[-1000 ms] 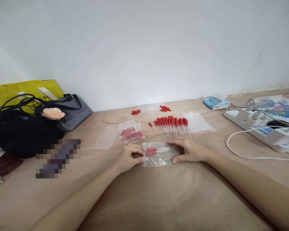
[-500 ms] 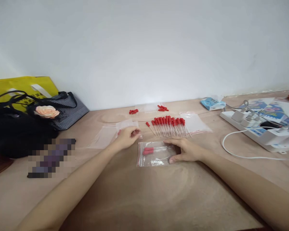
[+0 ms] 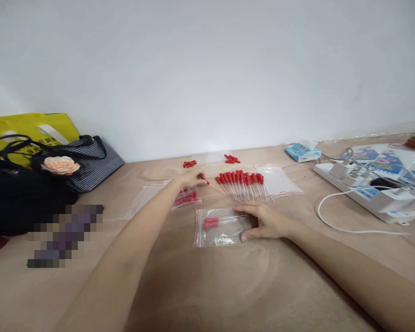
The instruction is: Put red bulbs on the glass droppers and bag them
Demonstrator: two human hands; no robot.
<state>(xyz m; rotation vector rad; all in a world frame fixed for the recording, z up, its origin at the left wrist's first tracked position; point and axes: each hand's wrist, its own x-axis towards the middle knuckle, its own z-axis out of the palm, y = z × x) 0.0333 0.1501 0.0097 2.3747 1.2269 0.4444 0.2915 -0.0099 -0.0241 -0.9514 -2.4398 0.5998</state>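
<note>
My left hand [image 3: 194,177] reaches forward, its fingertips pinched on the red bulb of a clear dropper [image 3: 207,182] at the left end of a row. The row of red-topped droppers [image 3: 242,180] lies side by side on the table. My right hand [image 3: 263,222] rests with thumb and fingers spread on the right end of a clear zip bag [image 3: 224,237]. Inside that bag lie red-topped droppers [image 3: 210,222]. Beside my left forearm is another zip bag [image 3: 186,197] with several red bulbs in it.
Small red bulb piles [image 3: 189,163] [image 3: 232,159] lie near the wall. A flat bag stack [image 3: 280,180] is right of the row. Farther right are a tissue pack [image 3: 302,152] and a power strip [image 3: 352,191] with cables. Bags [image 3: 97,161] stand at left.
My left hand has moved forward and right from the bag of bulbs and now pinches the leftmost dropper. My right hand stays on the front bag. The view has shifted slightly.
</note>
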